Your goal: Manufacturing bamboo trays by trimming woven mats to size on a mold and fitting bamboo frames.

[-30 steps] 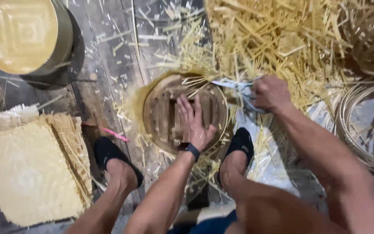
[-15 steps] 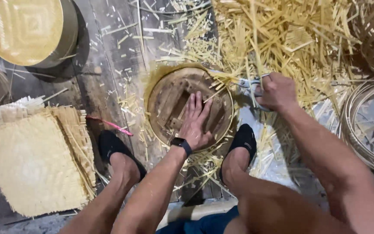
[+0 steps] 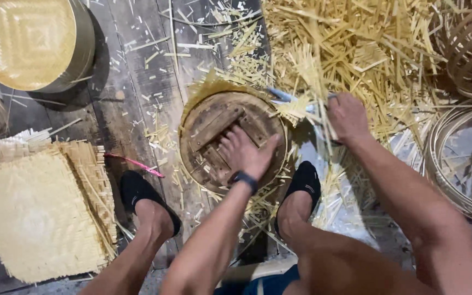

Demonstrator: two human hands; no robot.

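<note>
My left hand (image 3: 245, 152) presses flat, fingers spread, on a round wooden form (image 3: 208, 128) that lies on the floor between my feet. A woven bamboo mat sticks out from under the form, its frayed yellow edge (image 3: 206, 90) showing around the rim. My right hand (image 3: 347, 116) grips large scissors (image 3: 282, 96) at the form's right rim, blades pointing left into the mat's edge. A dark watch sits on my left wrist.
A heap of cut bamboo strips (image 3: 356, 49) fills the top right. Bamboo hoops (image 3: 460, 158) lie at the right. A stack of woven mats (image 3: 39, 207) lies at the left, a finished round basket (image 3: 28, 43) top left. A pink tool (image 3: 135, 163) rests by my left shoe.
The view has shifted, so the form sits lower in frame. My left hand stays pressed on the form. My right hand with the scissors keeps working along the right rim.
</note>
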